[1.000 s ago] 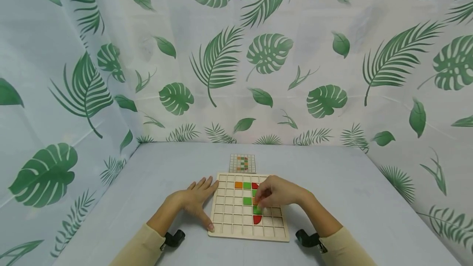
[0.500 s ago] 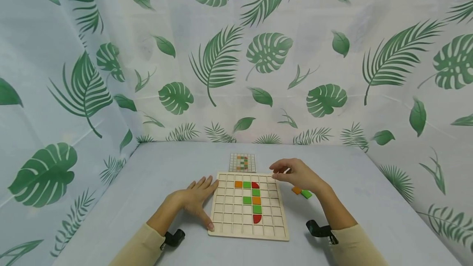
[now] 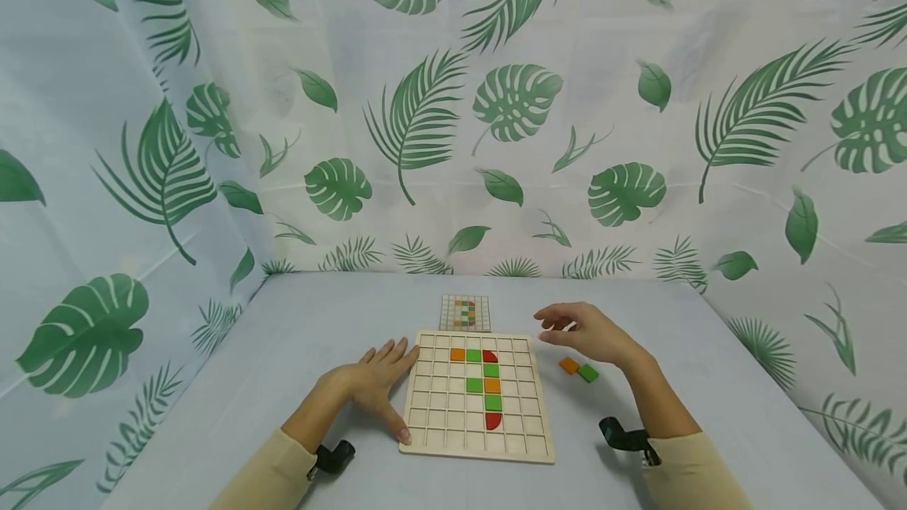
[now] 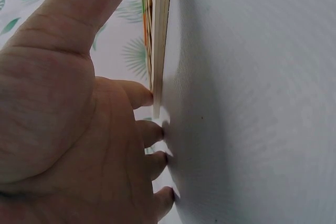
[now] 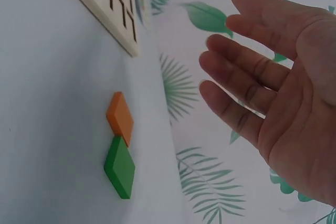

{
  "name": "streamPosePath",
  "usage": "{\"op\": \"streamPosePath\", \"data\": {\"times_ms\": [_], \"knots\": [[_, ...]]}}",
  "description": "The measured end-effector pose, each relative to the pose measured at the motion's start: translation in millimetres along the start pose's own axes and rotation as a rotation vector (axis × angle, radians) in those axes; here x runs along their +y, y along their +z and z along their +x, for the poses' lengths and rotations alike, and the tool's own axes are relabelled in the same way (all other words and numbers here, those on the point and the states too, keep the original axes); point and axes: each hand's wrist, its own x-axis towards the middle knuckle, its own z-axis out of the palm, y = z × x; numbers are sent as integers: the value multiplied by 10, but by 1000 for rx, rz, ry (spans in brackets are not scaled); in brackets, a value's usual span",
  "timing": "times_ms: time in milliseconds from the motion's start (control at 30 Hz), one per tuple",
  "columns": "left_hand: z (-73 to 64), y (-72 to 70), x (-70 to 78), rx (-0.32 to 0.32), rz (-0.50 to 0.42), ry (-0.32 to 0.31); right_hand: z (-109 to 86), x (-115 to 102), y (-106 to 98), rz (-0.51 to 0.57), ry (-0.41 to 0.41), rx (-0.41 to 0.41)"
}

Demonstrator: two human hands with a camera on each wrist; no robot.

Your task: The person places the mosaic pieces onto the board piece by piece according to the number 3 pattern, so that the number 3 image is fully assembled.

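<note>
A wooden grid board point(image 3: 439, 418) lies on the table with orange, green and red tiles set in some of its squares. My left hand point(image 3: 375, 386) rests along the board's left edge, fingers spread and the thumb at the near corner. Off the board's far right corner hovers my right hand point(image 3: 591, 333), its fingers loosely bent and holding nothing. Below it on the table lie a loose orange tile point(image 5: 121, 117) and a green tile point(image 5: 120, 167), side by side and touching in the right wrist view.
Just behind the board lies a small pattern card point(image 3: 464, 313) printed with a coloured grid figure. A leaf-print cloth point(image 3: 496, 140) hangs behind the pale table point(image 3: 340, 301) and along its sides.
My right hand has let go of an orange tile, now in the board's right-hand coloured column, and moved up and right off the board. My left hand has stayed put.
</note>
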Motion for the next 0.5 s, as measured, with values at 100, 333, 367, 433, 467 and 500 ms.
{"op": "streamPosePath", "data": {"times_ms": [100,333,367,433,467,500], "knots": [[4,6,-4,2,-1,-3,-19,38,-37,-22,13,-20],[-16,-1,13,6,-7,3,-101,131,-113,-69,76,-127],[-20,-4,17,6,-7,4,-113,147,-118,-73,103,-138],[-26,-6,22,7,-7,5,-139,180,-130,-82,149,-160],[-28,-7,23,7,-8,4,-149,202,-133,-92,172,-171],[-31,-8,25,6,-10,4,-159,222,-134,-105,195,-182]]}}
